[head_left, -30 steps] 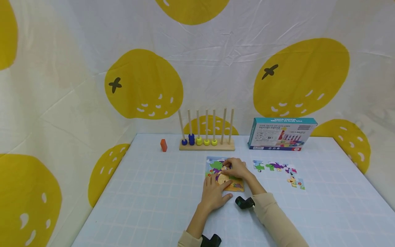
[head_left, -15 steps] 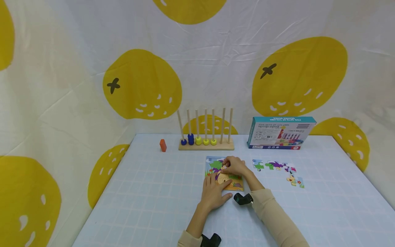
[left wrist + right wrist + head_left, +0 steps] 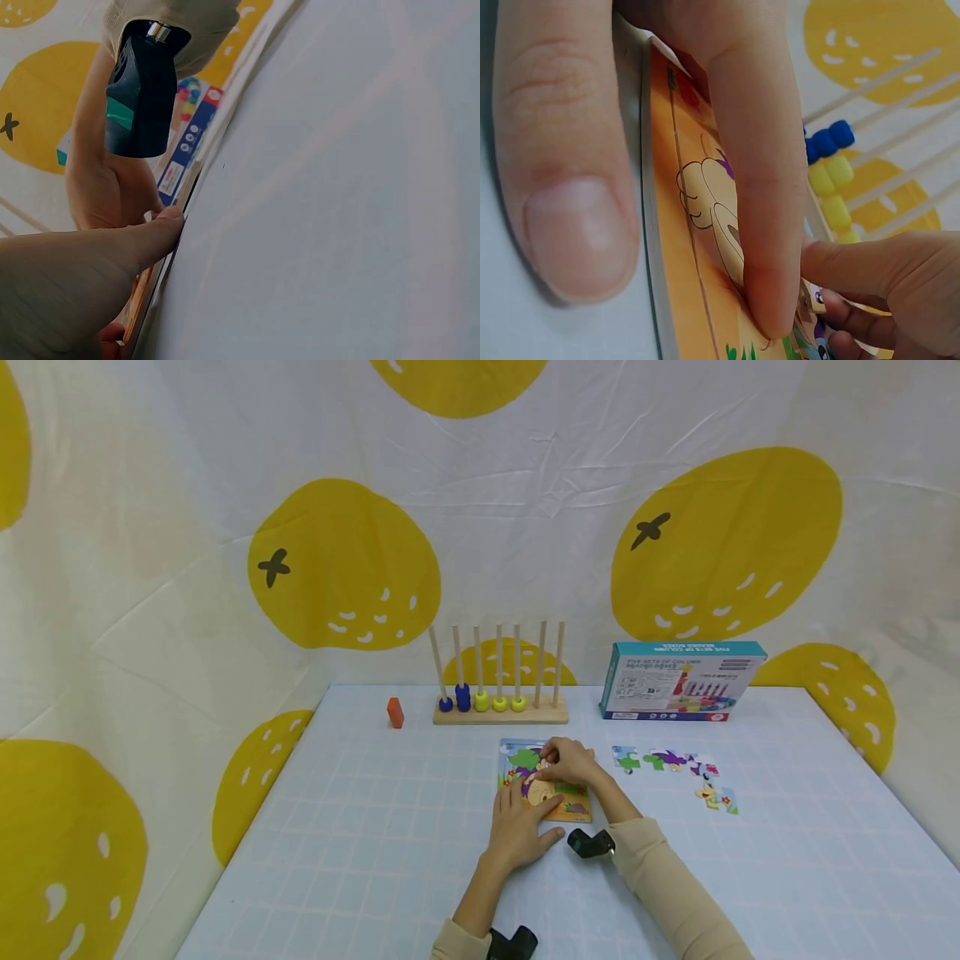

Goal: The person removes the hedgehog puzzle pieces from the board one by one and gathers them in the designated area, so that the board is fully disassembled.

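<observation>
Rectangular cartoon-printed puzzle board point(image 3: 575, 808) is lying on the pale blue checked surface point(image 3: 375, 827). Over its lower left, the left hand point(image 3: 516, 833) is resting with its grip spread wide, holding nothing; should its pressure be easing, the board might be sliding. Nearer the middle, the right hand point(image 3: 572, 762) is pinching a small printed puzzle piece point(image 3: 815, 297) in a narrow grip; a twisted angle could be jamming that piece against its neighbours.

Farther left, an orange-red rectangular block point(image 3: 395, 712) is standing well apart. Behind the board, a pale wooden peg stand point(image 3: 501, 717) is carrying blue and yellow beads, blocking nothing. Both hands are hiding part of the picture. Right of the board, loose printed jigsaw pieces point(image 3: 627, 759) are lying near the right forearm, which might be scattering them if swinging outward. Behind these, a teal-and-white cardboard box point(image 3: 682, 683) is standing clear.
</observation>
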{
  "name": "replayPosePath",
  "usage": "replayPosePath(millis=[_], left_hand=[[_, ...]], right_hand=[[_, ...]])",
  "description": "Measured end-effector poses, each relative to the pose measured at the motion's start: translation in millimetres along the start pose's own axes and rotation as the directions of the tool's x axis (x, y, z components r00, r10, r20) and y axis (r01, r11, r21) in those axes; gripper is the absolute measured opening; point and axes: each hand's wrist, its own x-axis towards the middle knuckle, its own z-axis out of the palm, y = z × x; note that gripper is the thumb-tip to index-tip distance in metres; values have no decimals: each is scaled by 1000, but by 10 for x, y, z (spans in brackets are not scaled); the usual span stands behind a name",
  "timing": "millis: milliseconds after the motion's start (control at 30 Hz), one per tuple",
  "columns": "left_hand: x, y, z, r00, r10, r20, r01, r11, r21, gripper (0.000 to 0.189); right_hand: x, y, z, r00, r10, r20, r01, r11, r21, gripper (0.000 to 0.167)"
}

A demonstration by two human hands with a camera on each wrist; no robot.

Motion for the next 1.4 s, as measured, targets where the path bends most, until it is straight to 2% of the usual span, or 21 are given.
replayPosePath(millis=[267,500,600,767,1033,1233,1400], left_hand=[[2,2,5,1000,-5,1,5,1000,15,48],[-3,9,4,1000,0,0,0,1000,28,48],[2,7,10,1000,-1,-1,1,1000,30,48],[-1,8,-3,1000,-6,2,6,999,38,48],[9,-3,-10,1000,-6,10,6,999,36,48],[5,-4,-9,1000,-5,17,4,999,34,49],[4,-8,-11,1000,-3,22,2,999,39,50]], right_hand=[[2,18,23,998,-41,-38,43,997,70,30],[3,58,39,998,-50,-35,54,991,122,38],[2,86,35,997,-67,-43,73,984,160,36],[-4,114,24,994,-102,-39,109,962,250,32],[-27,151,-1,983,-183,-18,179,932,315,29],[-68,206,-31,978,-208,14,182,885,428,29],[-177,120,-126,980,-199,-2,174,854,490,31]])
